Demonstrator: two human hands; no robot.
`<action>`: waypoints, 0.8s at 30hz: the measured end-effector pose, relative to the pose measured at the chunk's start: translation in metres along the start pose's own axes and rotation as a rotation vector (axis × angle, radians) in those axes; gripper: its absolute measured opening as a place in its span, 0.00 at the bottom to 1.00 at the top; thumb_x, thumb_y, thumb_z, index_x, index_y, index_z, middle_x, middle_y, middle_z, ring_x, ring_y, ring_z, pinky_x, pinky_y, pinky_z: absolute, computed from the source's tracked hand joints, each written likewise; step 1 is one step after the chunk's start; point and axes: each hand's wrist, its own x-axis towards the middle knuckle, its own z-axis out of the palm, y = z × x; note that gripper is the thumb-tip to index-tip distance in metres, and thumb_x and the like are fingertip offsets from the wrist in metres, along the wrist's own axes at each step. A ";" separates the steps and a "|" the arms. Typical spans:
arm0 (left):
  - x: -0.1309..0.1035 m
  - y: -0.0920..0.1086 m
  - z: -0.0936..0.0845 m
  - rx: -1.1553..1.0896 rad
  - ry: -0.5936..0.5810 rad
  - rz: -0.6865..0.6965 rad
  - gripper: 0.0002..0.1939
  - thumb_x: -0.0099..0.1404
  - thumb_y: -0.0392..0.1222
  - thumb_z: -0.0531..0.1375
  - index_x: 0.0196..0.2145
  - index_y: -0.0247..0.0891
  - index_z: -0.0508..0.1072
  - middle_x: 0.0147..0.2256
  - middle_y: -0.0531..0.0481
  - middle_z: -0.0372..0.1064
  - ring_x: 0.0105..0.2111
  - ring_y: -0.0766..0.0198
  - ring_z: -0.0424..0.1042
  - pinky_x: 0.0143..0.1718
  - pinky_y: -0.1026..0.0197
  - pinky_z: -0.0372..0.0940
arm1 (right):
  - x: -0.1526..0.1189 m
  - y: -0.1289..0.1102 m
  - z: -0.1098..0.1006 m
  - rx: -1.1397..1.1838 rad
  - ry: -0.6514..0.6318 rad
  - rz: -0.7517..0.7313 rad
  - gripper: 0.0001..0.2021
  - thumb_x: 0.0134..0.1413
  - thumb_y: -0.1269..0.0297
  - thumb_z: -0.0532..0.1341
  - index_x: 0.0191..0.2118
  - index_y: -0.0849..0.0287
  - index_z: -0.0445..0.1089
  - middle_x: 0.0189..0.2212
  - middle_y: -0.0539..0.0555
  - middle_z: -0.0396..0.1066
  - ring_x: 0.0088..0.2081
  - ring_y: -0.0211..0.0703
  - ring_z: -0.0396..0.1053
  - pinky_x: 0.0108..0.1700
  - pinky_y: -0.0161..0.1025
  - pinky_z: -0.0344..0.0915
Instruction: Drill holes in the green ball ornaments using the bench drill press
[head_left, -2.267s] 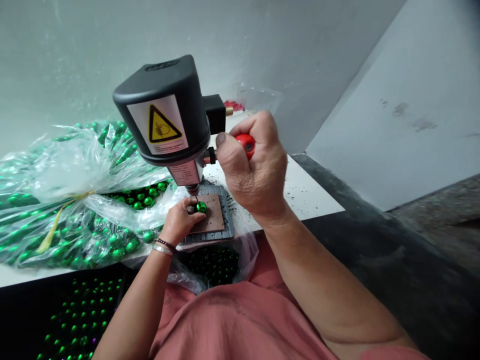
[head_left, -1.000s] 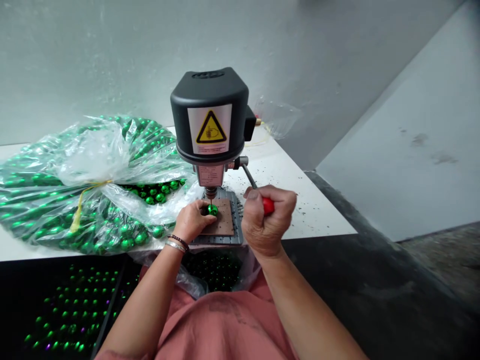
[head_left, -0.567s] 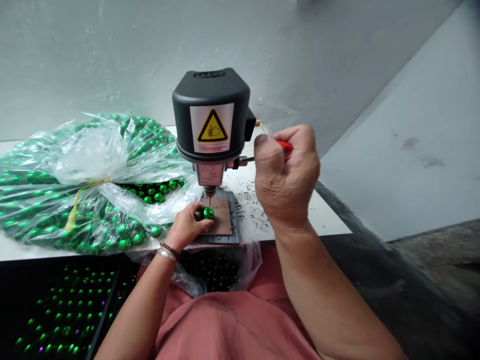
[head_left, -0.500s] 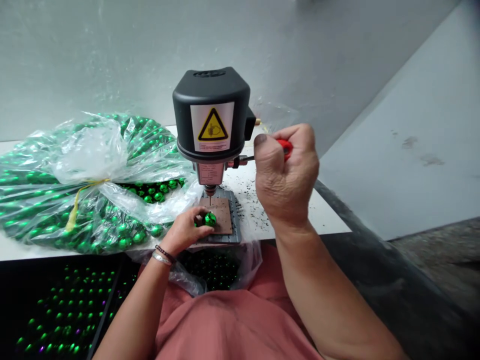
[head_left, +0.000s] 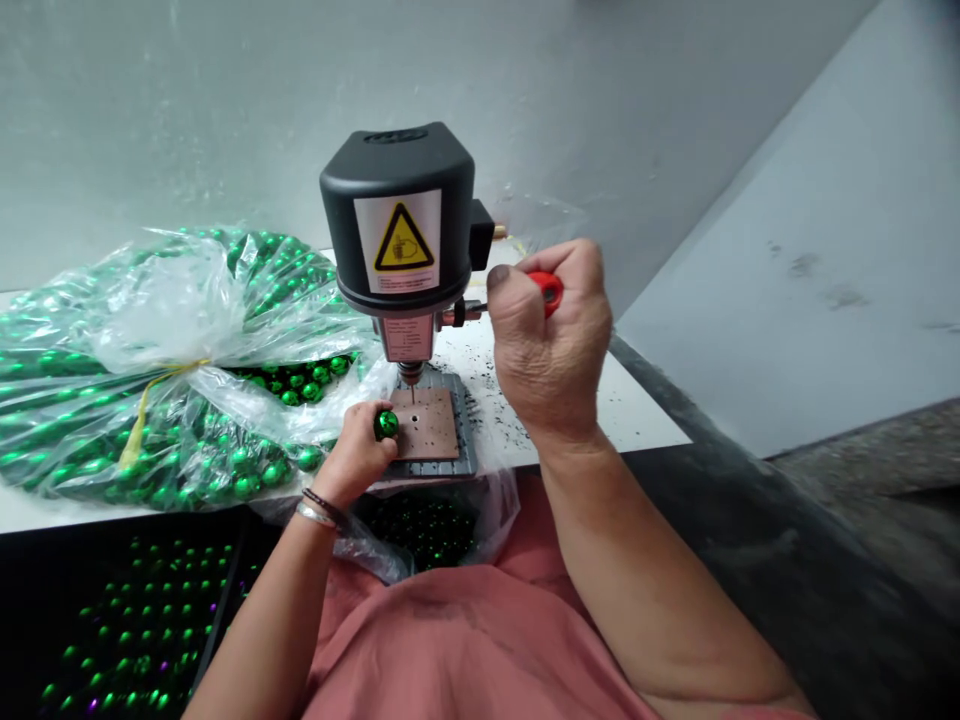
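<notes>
Between the fingers of my left hand [head_left: 358,450] is a shiny green ball [head_left: 386,425], at the left edge of a brown board [head_left: 435,430] with a small hole in it. The board lies on the grey base [head_left: 465,455] of a small black drill press [head_left: 401,220]. Its thin drill bit [head_left: 412,395] points down above the board, apart from the ball. My right hand [head_left: 551,335] is wrapped round the red knob [head_left: 551,292] of the press lever, on the machine's right side.
A clear plastic bag [head_left: 165,310] full of green balls, tied with yellow string, covers the left of the white table [head_left: 645,410]. Dark shavings lie around the base. Below the table edge are an open bag of green balls [head_left: 420,525] and a black tray of balls [head_left: 135,630].
My left hand has moved the green ball left, away from beneath the bit, uncovering the hole in the board. My right hand stays on the knob. The whole view has shifted slightly.
</notes>
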 end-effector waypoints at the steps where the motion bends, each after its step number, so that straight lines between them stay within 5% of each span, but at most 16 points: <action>1: 0.001 0.001 0.001 0.098 0.002 0.052 0.23 0.49 0.31 0.57 0.46 0.34 0.67 0.45 0.42 0.65 0.47 0.57 0.64 0.51 0.55 0.58 | 0.000 0.000 0.000 -0.002 -0.001 -0.006 0.09 0.50 0.62 0.57 0.26 0.57 0.56 0.19 0.43 0.55 0.20 0.25 0.53 0.23 0.28 0.56; 7: 0.002 0.005 0.000 0.367 -0.081 0.226 0.21 0.54 0.40 0.58 0.46 0.35 0.70 0.45 0.40 0.66 0.46 0.55 0.65 0.51 0.55 0.59 | -0.001 -0.001 -0.002 0.015 -0.026 0.009 0.09 0.50 0.62 0.57 0.27 0.57 0.56 0.19 0.43 0.54 0.20 0.25 0.53 0.23 0.28 0.58; 15: 0.002 0.011 0.001 0.303 -0.100 0.094 0.20 0.60 0.46 0.53 0.48 0.36 0.66 0.38 0.44 0.71 0.37 0.58 0.70 0.40 0.57 0.63 | -0.001 0.000 -0.002 0.029 -0.021 -0.006 0.09 0.51 0.61 0.56 0.27 0.57 0.55 0.19 0.43 0.54 0.20 0.25 0.52 0.23 0.28 0.57; 24: 0.012 0.008 0.006 0.036 -0.060 -0.043 0.19 0.59 0.48 0.53 0.44 0.35 0.71 0.38 0.46 0.73 0.38 0.58 0.70 0.41 0.58 0.62 | 0.030 -0.003 0.002 -0.025 -0.144 0.057 0.13 0.52 0.57 0.54 0.24 0.57 0.50 0.18 0.44 0.50 0.21 0.29 0.49 0.25 0.32 0.52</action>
